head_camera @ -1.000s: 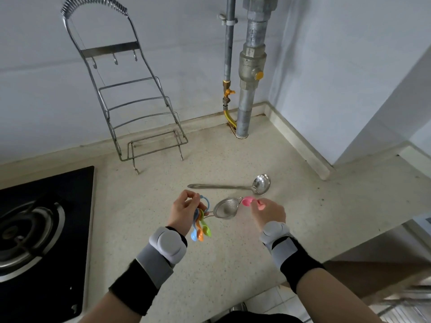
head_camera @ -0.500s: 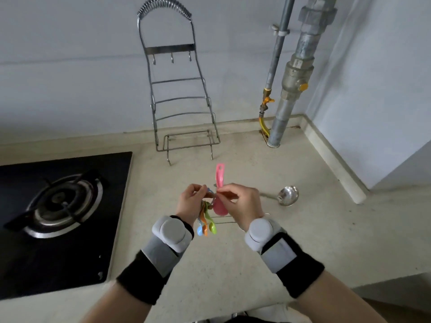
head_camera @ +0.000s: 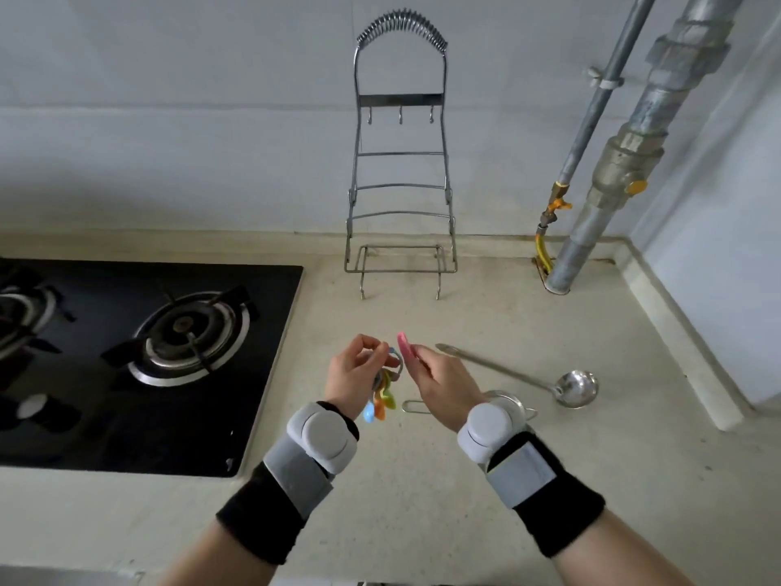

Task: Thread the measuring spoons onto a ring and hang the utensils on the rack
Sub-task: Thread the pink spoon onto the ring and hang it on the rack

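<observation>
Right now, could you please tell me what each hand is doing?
Left hand: closed on the ring carrying the coloured measuring spoons.
Right hand: closed on the pink measuring spoon, held beside the ring.

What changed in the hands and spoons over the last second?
The right hand lifted the pink spoon from near the counter and brought it handle-up beside the ring, which the left hand holds with the other spoons dangling. It does not look threaded yet. Ladle, strainer and rack stayed put; only the camera view shifted.
</observation>
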`<state>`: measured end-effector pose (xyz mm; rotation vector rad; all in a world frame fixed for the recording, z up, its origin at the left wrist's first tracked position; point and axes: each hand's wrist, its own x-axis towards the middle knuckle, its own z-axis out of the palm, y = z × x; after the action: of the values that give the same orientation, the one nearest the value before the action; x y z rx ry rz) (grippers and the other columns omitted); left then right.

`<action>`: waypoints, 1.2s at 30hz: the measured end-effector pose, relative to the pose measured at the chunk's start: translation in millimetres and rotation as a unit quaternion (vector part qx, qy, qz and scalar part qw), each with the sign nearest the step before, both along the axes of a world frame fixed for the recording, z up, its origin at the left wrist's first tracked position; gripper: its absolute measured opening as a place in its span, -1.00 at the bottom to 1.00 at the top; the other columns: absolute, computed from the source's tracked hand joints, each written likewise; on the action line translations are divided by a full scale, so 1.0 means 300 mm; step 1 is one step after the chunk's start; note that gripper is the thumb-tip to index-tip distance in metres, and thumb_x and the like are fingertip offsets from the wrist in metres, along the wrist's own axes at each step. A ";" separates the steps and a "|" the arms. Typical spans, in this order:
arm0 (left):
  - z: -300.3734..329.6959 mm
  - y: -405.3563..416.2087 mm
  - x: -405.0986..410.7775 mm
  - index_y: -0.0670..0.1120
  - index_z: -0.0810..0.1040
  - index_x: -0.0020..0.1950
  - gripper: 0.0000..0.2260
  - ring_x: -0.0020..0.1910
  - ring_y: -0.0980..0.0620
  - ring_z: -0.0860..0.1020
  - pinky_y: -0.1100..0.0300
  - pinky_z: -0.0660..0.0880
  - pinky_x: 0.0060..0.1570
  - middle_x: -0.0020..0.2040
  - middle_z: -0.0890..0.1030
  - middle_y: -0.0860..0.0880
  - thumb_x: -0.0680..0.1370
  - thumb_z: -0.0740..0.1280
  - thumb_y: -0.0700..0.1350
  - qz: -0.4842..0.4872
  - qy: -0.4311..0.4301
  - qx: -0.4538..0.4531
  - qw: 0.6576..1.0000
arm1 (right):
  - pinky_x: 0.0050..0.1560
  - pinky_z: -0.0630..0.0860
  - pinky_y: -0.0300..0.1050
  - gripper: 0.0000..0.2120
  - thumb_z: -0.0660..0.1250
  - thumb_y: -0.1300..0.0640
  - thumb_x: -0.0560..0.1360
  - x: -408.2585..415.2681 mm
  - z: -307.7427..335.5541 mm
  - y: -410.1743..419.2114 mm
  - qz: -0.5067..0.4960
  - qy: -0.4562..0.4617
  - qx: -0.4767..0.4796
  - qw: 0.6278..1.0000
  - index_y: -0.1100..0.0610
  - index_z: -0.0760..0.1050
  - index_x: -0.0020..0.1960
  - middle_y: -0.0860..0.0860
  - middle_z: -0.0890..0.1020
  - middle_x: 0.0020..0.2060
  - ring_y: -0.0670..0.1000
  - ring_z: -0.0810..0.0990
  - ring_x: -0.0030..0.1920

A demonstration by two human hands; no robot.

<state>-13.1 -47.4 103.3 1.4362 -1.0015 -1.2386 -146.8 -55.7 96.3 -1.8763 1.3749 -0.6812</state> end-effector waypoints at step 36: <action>-0.010 -0.021 0.030 -0.06 0.50 -0.30 -0.85 -0.40 0.25 0.60 0.41 0.54 -0.40 -0.35 0.64 0.06 0.47 0.32 -0.22 -0.051 -0.030 -0.025 0.998 | -0.43 0.47 -0.25 -0.86 0.12 0.22 0.57 -0.064 0.009 -0.057 0.081 -0.181 0.203 0.959 0.08 0.40 -0.11 0.05 0.59 -0.40 -0.07 0.50 -0.54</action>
<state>-4.0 -53.8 100.2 1.4052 -1.1506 -1.2421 -166.0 -72.9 99.0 -1.4342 1.0211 -0.5735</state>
